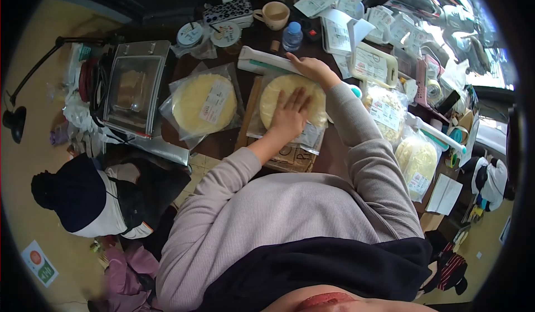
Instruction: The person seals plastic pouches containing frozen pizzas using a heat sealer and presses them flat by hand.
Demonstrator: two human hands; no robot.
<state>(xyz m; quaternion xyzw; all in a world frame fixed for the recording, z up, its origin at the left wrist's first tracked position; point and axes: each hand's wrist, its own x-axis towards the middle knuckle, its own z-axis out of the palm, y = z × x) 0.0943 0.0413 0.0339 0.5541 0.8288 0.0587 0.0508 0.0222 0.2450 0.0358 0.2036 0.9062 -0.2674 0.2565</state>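
Note:
My left hand (290, 114) lies flat, fingers spread, on a clear plastic bag (309, 139) holding a round, pale yellow flat food (273, 92). The bag rests on a cardboard box (284, 156), and its far edge meets a white and green bag sealer (262, 59). My right hand (316, 69) is on the sealer's long arm; its fingers are partly hidden. To the left lies a similar bagged round (203, 104) with a white label (214, 101).
Left stands a clear-lidded machine (136, 86). At the back are a mug (275, 15), a small water bottle (292, 36) and round tubs (225, 34). Filled labelled bags (417, 164) and another sealer (440, 133) lie right. People (83, 198) are nearby.

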